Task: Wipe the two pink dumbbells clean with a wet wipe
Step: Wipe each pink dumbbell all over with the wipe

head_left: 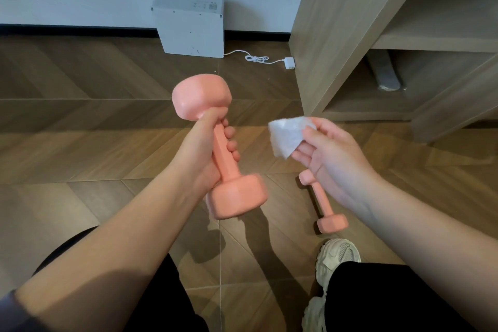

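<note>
My left hand (204,143) grips the handle of a pink dumbbell (202,97), held up in the air and tilted, its far head up and left, its near head down and right. My right hand (331,159) pinches a folded white wet wipe (288,135) a short way to the right of the dumbbell, apart from it. A second pink dumbbell (323,205) lies on the wooden floor below my right hand, which partly hides its far head.
A white flat box (191,27) leans against the wall, with a white cable and plug (289,63) on the floor beside it. A wooden shelf unit (350,35) stands at the right. My shoe (336,259) and dark trouser legs are at the bottom.
</note>
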